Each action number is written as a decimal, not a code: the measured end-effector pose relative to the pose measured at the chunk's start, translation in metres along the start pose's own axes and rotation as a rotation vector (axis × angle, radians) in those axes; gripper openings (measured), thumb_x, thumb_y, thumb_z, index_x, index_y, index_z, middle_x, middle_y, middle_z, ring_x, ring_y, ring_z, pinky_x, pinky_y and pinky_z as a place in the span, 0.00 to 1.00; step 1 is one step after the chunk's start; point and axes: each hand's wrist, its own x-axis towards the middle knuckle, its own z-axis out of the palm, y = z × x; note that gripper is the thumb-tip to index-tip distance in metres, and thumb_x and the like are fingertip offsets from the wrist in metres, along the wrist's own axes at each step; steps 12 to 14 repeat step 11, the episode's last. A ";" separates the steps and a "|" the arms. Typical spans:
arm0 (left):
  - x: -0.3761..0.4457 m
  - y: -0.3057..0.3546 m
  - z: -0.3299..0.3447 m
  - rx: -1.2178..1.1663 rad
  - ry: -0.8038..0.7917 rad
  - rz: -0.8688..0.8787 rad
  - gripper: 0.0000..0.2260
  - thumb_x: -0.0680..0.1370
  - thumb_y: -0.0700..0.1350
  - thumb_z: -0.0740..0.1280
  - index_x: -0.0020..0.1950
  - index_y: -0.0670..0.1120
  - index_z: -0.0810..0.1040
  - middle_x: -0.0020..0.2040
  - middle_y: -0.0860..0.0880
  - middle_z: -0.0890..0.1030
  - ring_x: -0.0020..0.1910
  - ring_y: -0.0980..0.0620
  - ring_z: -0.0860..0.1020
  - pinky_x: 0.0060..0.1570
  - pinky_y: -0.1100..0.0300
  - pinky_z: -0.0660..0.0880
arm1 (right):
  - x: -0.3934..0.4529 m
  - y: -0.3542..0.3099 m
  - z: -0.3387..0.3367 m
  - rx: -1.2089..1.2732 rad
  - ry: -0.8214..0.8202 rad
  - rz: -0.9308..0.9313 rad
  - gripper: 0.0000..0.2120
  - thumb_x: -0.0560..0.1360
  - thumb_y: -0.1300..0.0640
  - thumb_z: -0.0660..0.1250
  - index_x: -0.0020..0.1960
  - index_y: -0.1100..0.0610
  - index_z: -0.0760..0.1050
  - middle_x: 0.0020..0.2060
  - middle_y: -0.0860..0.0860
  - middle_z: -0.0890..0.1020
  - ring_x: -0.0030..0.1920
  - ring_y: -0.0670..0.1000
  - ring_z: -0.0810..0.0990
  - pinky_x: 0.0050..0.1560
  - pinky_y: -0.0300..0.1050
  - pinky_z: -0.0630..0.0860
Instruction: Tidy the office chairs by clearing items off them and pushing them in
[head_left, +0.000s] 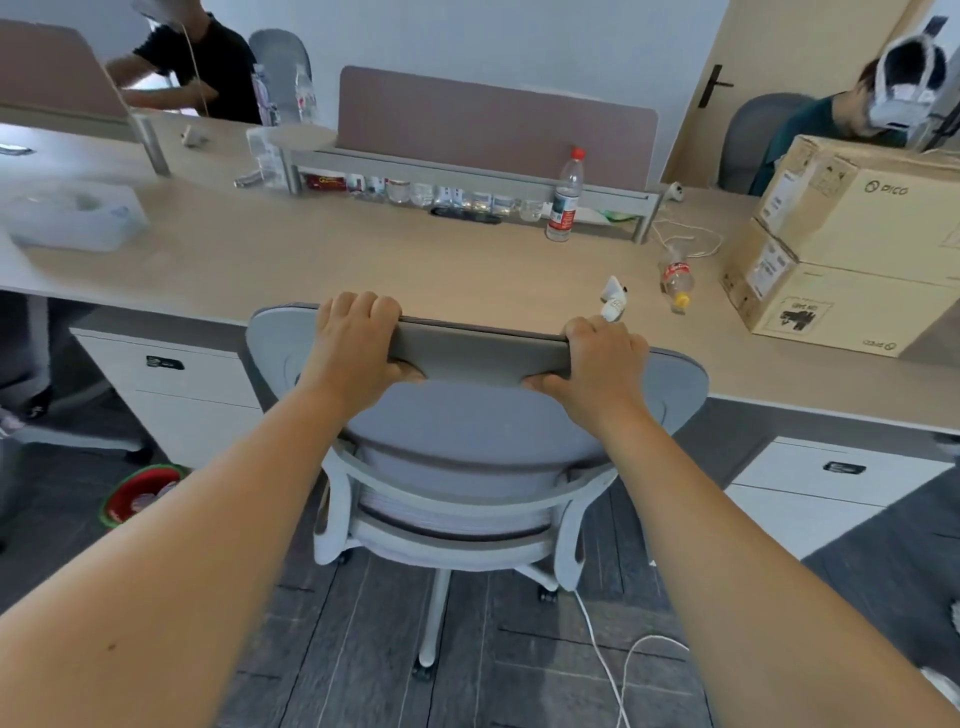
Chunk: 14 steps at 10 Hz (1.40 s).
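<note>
1. Two hands grip a chair's top edge: the left hand (358, 332) and right hand (597, 358) are both curled over the backrest, fingers in front, thumbs behind.
2. A long pale wood-look table (311, 260) runs across the room over dark plank flooring; white drawer units sit beneath it.
3. On the table stand an upright bottle (565, 197), a lying bottle (677, 280) and stacked cardboard boxes (852, 249).
4. The chair (478, 431) faces the table, its back toward the camera, the wide backrest parallel to the table edge and its top overlapping that edge.
5. The backrest is grey, smooth and rounded, on a pale plastic frame with castors.
</note>
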 end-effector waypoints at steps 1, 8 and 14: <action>0.017 0.003 0.005 0.004 -0.020 -0.012 0.27 0.66 0.51 0.76 0.55 0.35 0.73 0.55 0.37 0.75 0.57 0.38 0.69 0.60 0.49 0.62 | 0.018 0.009 0.002 0.009 0.015 -0.024 0.25 0.69 0.42 0.69 0.54 0.61 0.72 0.53 0.56 0.76 0.55 0.57 0.71 0.51 0.48 0.61; 0.068 -0.027 0.012 0.064 -0.019 -0.058 0.27 0.68 0.50 0.74 0.58 0.36 0.71 0.57 0.37 0.74 0.58 0.39 0.69 0.63 0.51 0.62 | 0.073 -0.005 0.024 0.131 -0.024 -0.064 0.24 0.71 0.45 0.68 0.58 0.60 0.70 0.57 0.55 0.73 0.59 0.56 0.67 0.62 0.51 0.59; 0.037 0.000 0.004 0.029 -0.056 -0.076 0.34 0.73 0.51 0.69 0.72 0.41 0.59 0.73 0.41 0.60 0.73 0.41 0.55 0.76 0.48 0.50 | 0.050 -0.002 0.021 0.080 0.060 -0.065 0.31 0.70 0.48 0.69 0.68 0.59 0.63 0.65 0.58 0.67 0.65 0.57 0.62 0.67 0.55 0.57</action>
